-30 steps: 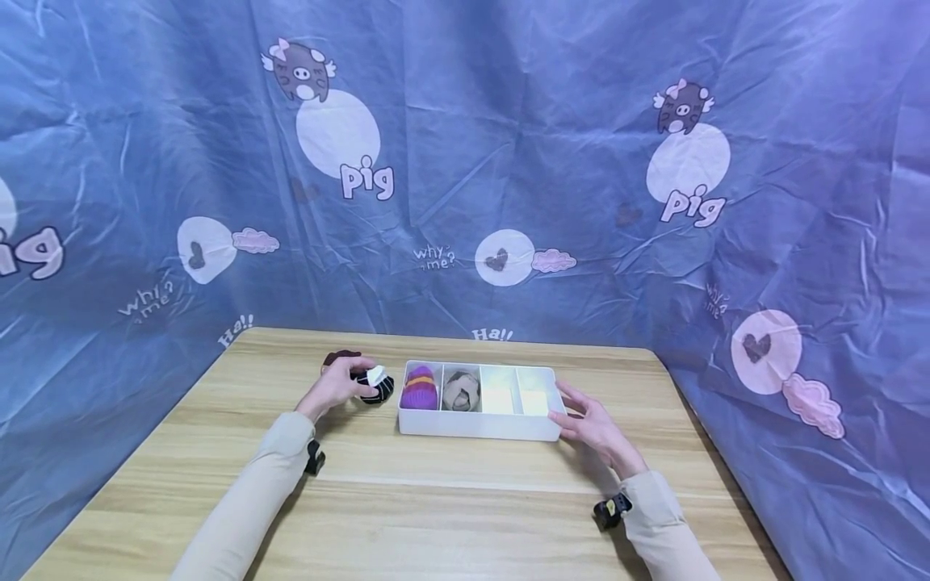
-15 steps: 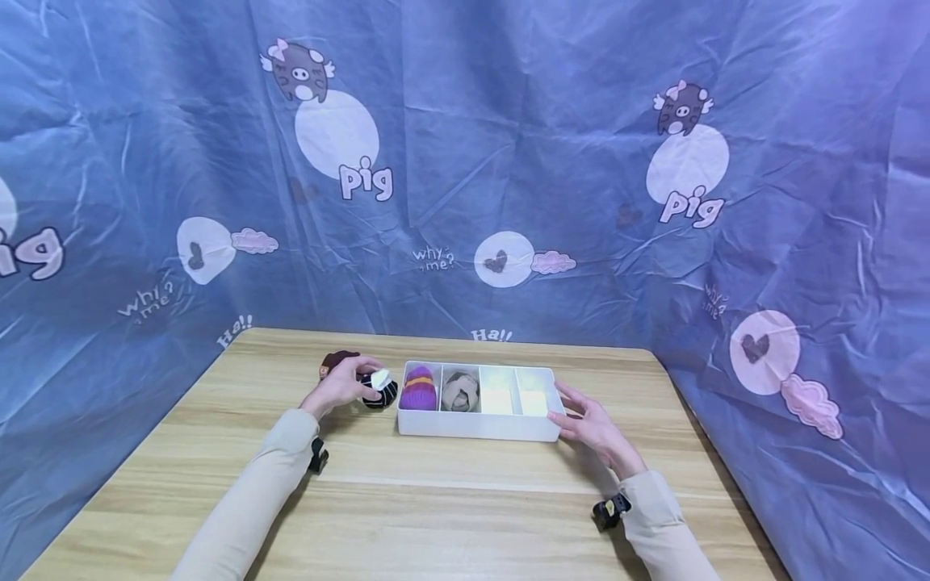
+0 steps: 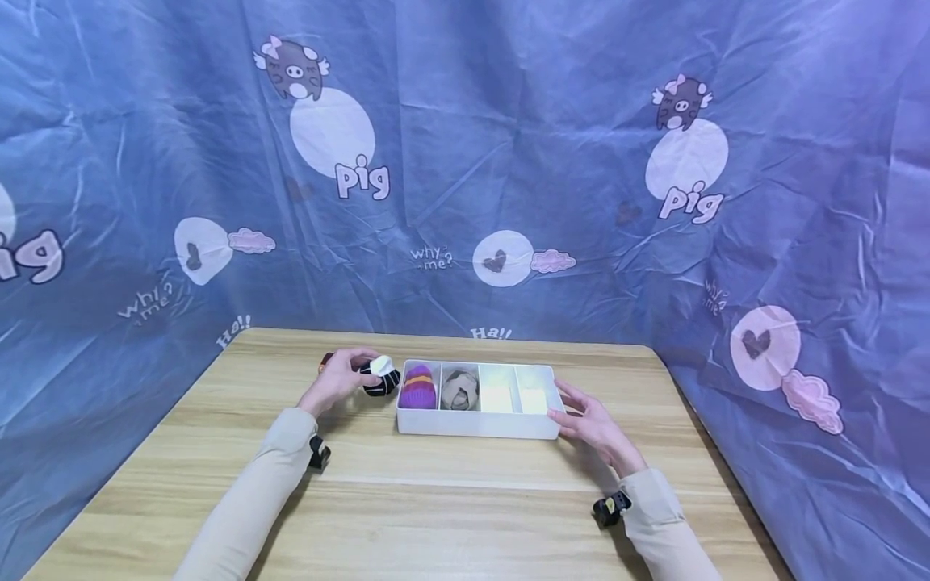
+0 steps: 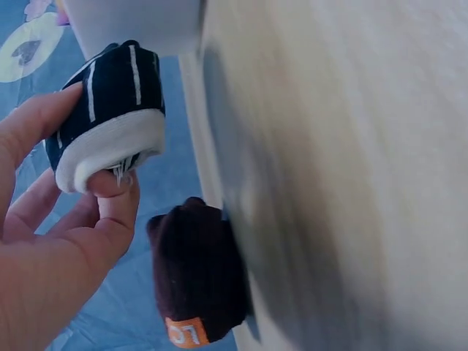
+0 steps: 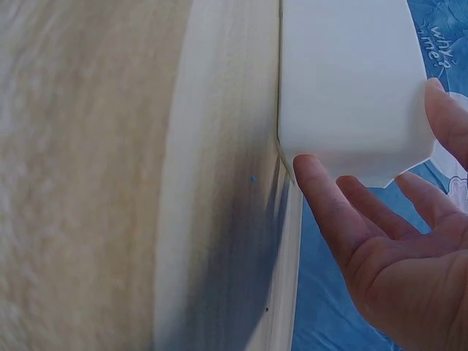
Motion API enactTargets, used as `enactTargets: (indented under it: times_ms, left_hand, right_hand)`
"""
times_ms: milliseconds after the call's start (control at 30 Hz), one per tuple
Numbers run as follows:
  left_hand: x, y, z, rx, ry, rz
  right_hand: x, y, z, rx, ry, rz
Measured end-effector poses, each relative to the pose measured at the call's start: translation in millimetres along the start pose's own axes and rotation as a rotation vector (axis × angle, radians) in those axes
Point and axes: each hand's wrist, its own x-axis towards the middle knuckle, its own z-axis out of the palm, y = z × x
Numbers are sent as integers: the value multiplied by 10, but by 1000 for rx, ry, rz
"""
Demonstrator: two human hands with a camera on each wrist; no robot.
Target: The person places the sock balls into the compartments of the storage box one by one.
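Low and left of middle in the head view, the left hand (image 3: 337, 381) pinches a black sock (image 3: 379, 386) by the white box (image 3: 478, 424). The right hand (image 3: 597, 425), fingers spread, touches the box's right end. A purple sock (image 3: 418, 391) and a gray sock (image 3: 460, 391) fill its left slots. A brown sock (image 4: 196, 267) is bottom middle in the left wrist view.

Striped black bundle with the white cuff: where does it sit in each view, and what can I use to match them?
Head: left of centre, the striped bundle is in the left hand, just left of the white box.
Left wrist: upper left, the striped bundle in the left hand.
Right wrist: not in this picture.
Shared landmark: the white box, along the top in left wrist, upper right in right wrist.
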Motion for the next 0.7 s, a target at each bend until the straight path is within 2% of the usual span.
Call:
enactTargets:
  times_ms: [167, 367, 533, 700]
  left_hand:
    - [-11, 76, -14, -58, 57, 13]
    - [-28, 179, 35, -161, 148, 26]
    - [-29, 284, 142, -248, 208, 27]
    - [-24, 412, 302, -305, 227, 65]
  right_hand:
    - [4, 8, -4, -6, -5, -9]
    - [-8, 10, -2, 7, 0, -6]
    - [-20, 16, -2, 2, -1, -12]
    - [-35, 28, 8, 5, 11, -13]
